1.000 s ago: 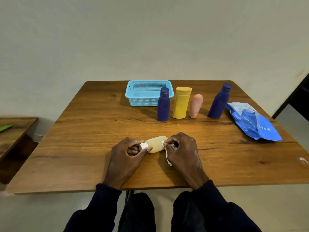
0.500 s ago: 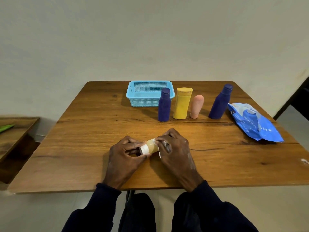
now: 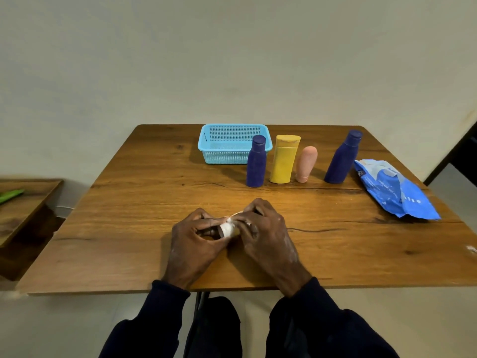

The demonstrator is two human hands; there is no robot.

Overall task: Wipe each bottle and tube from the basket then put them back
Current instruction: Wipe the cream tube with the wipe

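The print on the blue wipes pack (image 3: 395, 189), far right of the basket (image 3: 232, 156), is too small to read. Just right of the basket stand a dark blue bottle (image 3: 256, 162), a yellow bottle (image 3: 284, 161), a pink tube (image 3: 305, 164) and another blue bottle (image 3: 342, 158). Nearer the person than the basket, the left hand (image 3: 196, 241) pinches the beige tube (image 3: 228, 229) at its white cap, and the right hand (image 3: 265, 233) curls over its body.

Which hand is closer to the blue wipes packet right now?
Right. The right hand is mid-table, the blue wipes packet off to its right; the left hand is beside it, farther left.
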